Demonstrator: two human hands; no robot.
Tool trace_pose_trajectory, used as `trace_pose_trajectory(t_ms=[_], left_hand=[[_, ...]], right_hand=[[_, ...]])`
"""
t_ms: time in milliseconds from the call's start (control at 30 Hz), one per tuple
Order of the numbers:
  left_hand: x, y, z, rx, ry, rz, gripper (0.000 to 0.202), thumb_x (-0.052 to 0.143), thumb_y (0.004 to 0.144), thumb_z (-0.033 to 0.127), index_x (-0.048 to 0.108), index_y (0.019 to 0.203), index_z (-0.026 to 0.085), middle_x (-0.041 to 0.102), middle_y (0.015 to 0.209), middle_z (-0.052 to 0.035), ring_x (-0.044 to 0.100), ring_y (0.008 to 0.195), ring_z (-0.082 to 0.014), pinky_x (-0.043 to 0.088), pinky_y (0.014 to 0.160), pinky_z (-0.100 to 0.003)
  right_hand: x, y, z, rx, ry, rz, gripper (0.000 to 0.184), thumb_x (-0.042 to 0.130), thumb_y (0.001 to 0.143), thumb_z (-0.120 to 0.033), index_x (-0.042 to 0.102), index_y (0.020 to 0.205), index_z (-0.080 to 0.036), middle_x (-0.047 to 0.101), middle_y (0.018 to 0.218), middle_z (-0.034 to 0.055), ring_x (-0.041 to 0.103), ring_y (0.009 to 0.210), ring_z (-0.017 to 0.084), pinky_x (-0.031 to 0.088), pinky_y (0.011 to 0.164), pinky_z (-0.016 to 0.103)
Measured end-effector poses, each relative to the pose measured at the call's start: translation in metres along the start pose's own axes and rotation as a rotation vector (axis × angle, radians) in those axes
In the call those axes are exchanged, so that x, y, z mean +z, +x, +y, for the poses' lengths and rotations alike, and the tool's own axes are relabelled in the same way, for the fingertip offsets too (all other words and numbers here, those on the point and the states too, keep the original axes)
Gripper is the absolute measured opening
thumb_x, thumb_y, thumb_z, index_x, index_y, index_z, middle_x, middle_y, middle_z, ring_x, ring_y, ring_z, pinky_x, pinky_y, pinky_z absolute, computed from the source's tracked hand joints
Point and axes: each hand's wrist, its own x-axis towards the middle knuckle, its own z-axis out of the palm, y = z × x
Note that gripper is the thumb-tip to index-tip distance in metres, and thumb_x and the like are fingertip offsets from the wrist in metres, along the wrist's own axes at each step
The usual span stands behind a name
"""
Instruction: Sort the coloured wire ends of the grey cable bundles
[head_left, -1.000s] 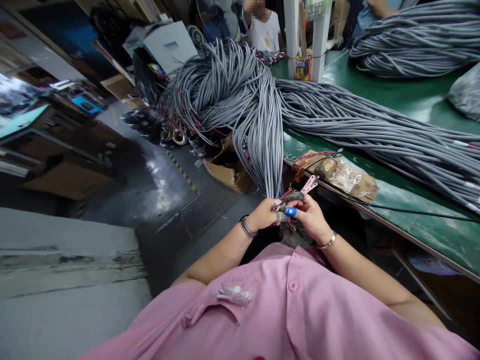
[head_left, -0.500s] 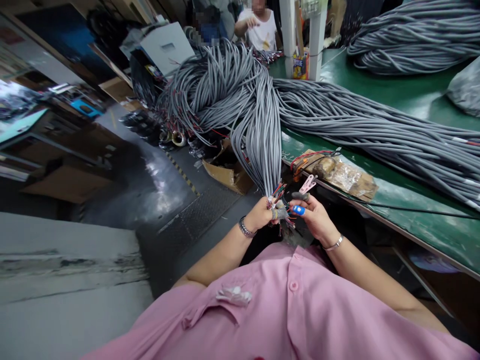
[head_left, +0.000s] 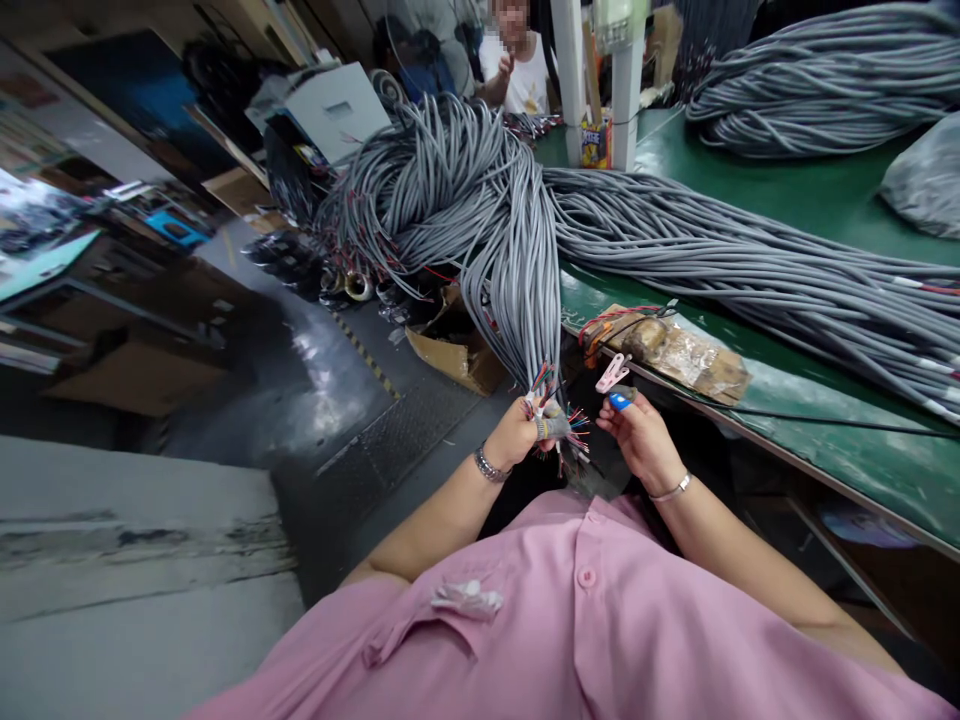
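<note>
My left hand [head_left: 517,432] is closed around the ends of a bundle of grey cables [head_left: 525,290], with a grey cover on one finger. Thin coloured wires [head_left: 577,425] fan out of the cable ends past my fingers. To the right and apart from the wires is my right hand [head_left: 641,440], its thumb in a blue cover against the index finger; whatever lies between them is too small to make out. A pink clip [head_left: 613,372] sits at the table edge just above the right fingertips.
Long grey cables [head_left: 720,250] run across the green table [head_left: 825,440]. A taped wooden block [head_left: 697,365] lies near its edge. An open cardboard box [head_left: 450,355] stands on the floor at left. Behind the table sits another person [head_left: 523,70].
My right hand has drawn away from the wire ends to the right, leaving a gap. My left hand keeps its hold on the cables. The view has shifted slightly.
</note>
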Motion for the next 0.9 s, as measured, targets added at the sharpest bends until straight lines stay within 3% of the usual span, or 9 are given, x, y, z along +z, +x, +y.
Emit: trace_pose_trajectory(t_ms=[167, 367, 533, 733, 800, 900], left_hand=[[0.003, 0.005, 0.010, -0.029, -0.084, -0.019, 0.030, 0.075, 0.065, 0.036, 0.060, 0.058, 0.011, 0.053, 0.043, 0.0011, 0.043, 0.036, -0.0070, 0.032, 0.039, -0.021], [0.007, 0.022, 0.023, -0.135, -0.229, -0.060, 0.026, 0.075, 0.059, 0.033, 0.062, 0.059, 0.010, 0.051, 0.039, 0.0011, 0.041, 0.030, -0.0072, 0.028, 0.034, -0.020], [0.004, 0.037, 0.027, -0.171, -0.298, -0.145, 0.025, 0.075, 0.058, 0.031, 0.066, 0.061, 0.008, 0.055, 0.043, -0.0015, 0.042, 0.030, -0.0071, 0.024, 0.031, -0.019], [0.010, 0.049, 0.030, -0.202, -0.298, -0.211, 0.025, 0.074, 0.060, 0.031, 0.065, 0.058, 0.008, 0.050, 0.037, -0.0004, 0.038, 0.028, -0.0066, 0.021, 0.030, -0.019], [0.011, 0.053, 0.029, -0.211, -0.300, -0.219, 0.023, 0.073, 0.060, 0.030, 0.065, 0.058, 0.009, 0.051, 0.039, -0.0003, 0.039, 0.028, -0.0065, 0.021, 0.030, -0.019], [0.012, 0.057, 0.025, -0.214, -0.319, -0.223, 0.021, 0.072, 0.060, 0.029, 0.065, 0.061, 0.008, 0.054, 0.042, -0.0011, 0.041, 0.028, -0.0071, 0.024, 0.030, -0.019]], right_hand=[[-0.007, 0.010, -0.010, 0.071, 0.018, -0.103, 0.045, 0.062, 0.080, -0.063, 0.068, 0.089, -0.018, 0.070, 0.084, 0.0045, 0.063, 0.068, 0.012, 0.054, 0.062, 0.024], [0.008, 0.023, -0.021, 0.098, -0.056, -0.237, 0.046, 0.065, 0.078, -0.062, 0.070, 0.088, -0.018, 0.069, 0.082, 0.0043, 0.060, 0.064, 0.012, 0.052, 0.061, 0.025], [0.011, 0.026, -0.012, -0.191, -0.223, -0.059, 0.048, 0.054, 0.086, -0.063, 0.070, 0.080, -0.018, 0.063, 0.068, 0.0015, 0.053, 0.058, 0.012, 0.044, 0.058, 0.025], [0.014, 0.025, -0.008, -0.426, -0.372, 0.110, 0.052, 0.047, 0.090, -0.062, 0.068, 0.071, -0.019, 0.060, 0.061, 0.0010, 0.049, 0.056, 0.012, 0.039, 0.056, 0.026], [0.016, 0.025, -0.010, -0.436, -0.346, 0.120, 0.050, 0.050, 0.089, -0.062, 0.067, 0.070, -0.019, 0.061, 0.062, 0.0006, 0.049, 0.056, 0.012, 0.039, 0.056, 0.026], [0.019, 0.028, -0.012, -0.274, -0.130, 0.020, 0.049, 0.057, 0.081, -0.068, 0.067, 0.074, -0.020, 0.064, 0.065, 0.0008, 0.053, 0.057, 0.013, 0.043, 0.056, 0.027]])
